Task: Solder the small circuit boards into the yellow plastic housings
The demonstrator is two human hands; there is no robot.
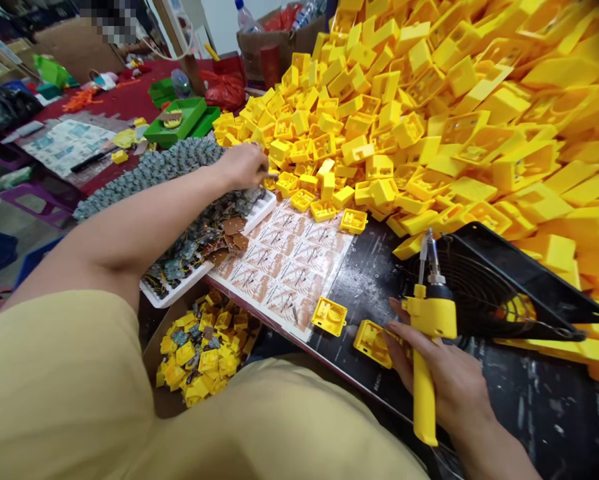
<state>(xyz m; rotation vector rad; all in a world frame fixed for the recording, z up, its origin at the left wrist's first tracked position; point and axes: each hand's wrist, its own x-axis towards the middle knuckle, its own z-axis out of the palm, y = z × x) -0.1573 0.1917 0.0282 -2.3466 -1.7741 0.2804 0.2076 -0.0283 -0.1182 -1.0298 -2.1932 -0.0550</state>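
My right hand is wrapped round a yellow soldering gun, whose metal tip points up and away. The fingertips of that hand rest at a yellow plastic case lying open side up near the table edge. Another open case lies just to its left. My left hand is stretched far forward, its fingers curled together at the edge of the yellow case heap. What they hold, if anything, is too small to make out. Below that forearm sits a white foam tray of wired parts and brown discs.
A tall heap of yellow cases covers the back and right. A black fan stands right of the soldering gun. Printed sheet lies on the black tabletop. A box of filled cases sits below the edge. Green trays stand behind.
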